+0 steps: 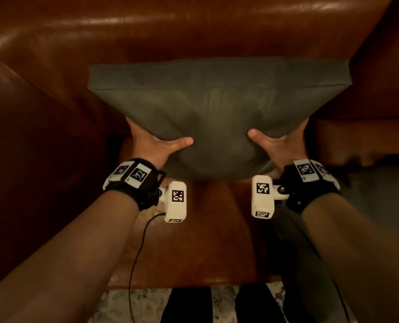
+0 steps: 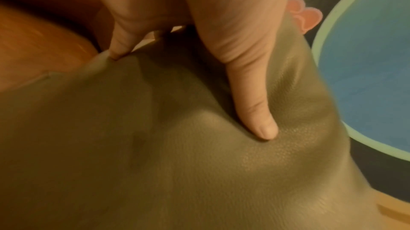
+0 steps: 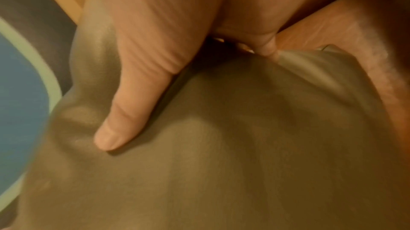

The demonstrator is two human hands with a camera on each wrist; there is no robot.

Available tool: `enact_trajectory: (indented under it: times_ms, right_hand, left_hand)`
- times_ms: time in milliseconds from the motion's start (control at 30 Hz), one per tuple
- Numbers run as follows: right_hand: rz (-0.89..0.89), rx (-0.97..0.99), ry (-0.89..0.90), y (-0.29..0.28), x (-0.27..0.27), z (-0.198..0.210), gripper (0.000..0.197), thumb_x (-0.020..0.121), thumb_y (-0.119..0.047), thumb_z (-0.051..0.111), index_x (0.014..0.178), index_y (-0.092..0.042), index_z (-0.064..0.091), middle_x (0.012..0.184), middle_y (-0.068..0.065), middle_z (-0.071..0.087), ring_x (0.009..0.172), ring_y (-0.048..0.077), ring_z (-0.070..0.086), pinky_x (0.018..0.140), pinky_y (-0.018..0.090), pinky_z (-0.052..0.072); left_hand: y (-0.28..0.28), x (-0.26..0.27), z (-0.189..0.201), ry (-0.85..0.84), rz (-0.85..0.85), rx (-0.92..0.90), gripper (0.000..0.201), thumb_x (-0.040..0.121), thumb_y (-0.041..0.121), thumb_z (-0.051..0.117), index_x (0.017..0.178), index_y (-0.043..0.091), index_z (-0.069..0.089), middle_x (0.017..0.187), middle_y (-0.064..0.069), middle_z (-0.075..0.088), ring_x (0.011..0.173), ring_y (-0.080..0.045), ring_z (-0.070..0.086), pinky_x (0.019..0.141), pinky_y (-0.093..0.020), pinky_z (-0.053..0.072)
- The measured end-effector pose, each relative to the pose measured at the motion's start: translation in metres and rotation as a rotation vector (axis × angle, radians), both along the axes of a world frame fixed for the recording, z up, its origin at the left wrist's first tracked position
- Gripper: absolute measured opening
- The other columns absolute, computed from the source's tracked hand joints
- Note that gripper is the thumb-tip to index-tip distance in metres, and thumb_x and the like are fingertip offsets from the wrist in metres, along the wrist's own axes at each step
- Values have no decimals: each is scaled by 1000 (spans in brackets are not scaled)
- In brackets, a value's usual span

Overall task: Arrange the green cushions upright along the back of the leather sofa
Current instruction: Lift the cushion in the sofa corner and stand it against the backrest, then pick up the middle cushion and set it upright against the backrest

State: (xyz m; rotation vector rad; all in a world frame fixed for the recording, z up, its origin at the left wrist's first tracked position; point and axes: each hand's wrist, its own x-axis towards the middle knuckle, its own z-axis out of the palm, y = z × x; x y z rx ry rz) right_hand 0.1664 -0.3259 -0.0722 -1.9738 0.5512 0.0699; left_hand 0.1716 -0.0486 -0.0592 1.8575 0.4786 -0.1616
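Note:
A large green cushion (image 1: 217,113) is held above the brown leather sofa seat (image 1: 193,248), its far edge towards the sofa back (image 1: 193,26). My left hand (image 1: 154,143) grips its lower left corner, thumb on top and fingers hidden underneath. My right hand (image 1: 280,143) grips the lower right corner the same way. In the left wrist view my thumb (image 2: 255,111) presses a dent into the cushion (image 2: 155,163). The right wrist view shows my right thumb (image 3: 128,114) pressing into the cushion (image 3: 244,163) too.
The sofa's left armrest (image 1: 30,136) and a right side section (image 1: 380,89) flank the seat. A second green cushion (image 1: 380,206) lies at the right. Speckled floor (image 1: 135,306) lies below the seat's front edge. A blue shape with a pale rim (image 2: 366,67) shows past the cushion.

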Motion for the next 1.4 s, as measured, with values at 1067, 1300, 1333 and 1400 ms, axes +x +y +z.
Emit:
enact_trajectory:
  times_ms: [1067,1300,1333,1400]
  right_hand:
    - [132,119,311,-231,-128,59,23,88,-33,74,108,-25,67,117,17,73,113,30,69,95,47,58]
    - [91,-13,406,-367,-192,41,14,91,-25,73,102,-16,69,104,17,74,97,33,70,92,43,56]
    - [99,-39,439,-377,-197,37,19,90,-26,74,105,-14,71,105,16,75,100,32,70,97,44,55]
    - [130,-87,502,-385,-202,31,37,89,-29,75,117,-6,71,114,19,74,108,30,69,101,41,53]
  left_hand:
    - [-96,-85,35,309,149,272,63,93,25,71,143,-6,49,139,-13,59,122,-25,59,75,-9,46]
    - [-235,-188,12,678,-48,108,18,96,10,64,114,9,63,121,-20,66,93,-25,64,70,-33,51]
    - [-248,-201,8,690,-51,80,18,95,9,66,113,7,66,114,-19,68,90,-25,66,75,-36,53]
    - [-271,-219,1,716,-63,75,20,91,14,72,111,9,70,104,-15,69,96,-29,69,92,-47,56]
